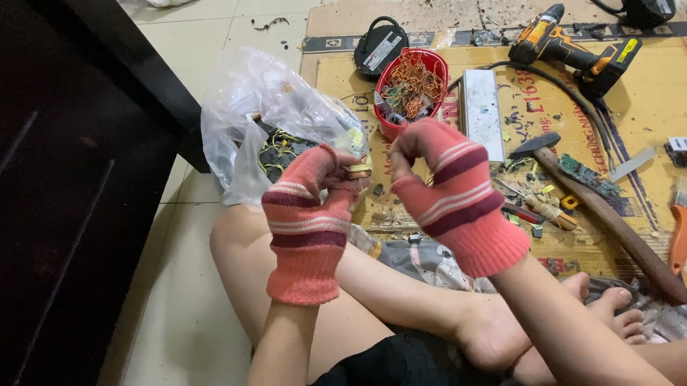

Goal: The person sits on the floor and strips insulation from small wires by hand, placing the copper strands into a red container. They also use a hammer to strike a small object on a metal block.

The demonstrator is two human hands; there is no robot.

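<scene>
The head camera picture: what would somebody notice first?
First, two hands in pink striped fingerless gloves, raised mid-picture: the left hand pinches a small brass-coloured part, the right hand is close beside it. Behind them stands a red tub of tangled copper wire, with a hammer and an orange cordless drill on cardboard to the right.

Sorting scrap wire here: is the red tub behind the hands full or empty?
Full. The red tub is heaped to its rim with tangled copper-coloured wire, some strands rising above the edge.
</scene>
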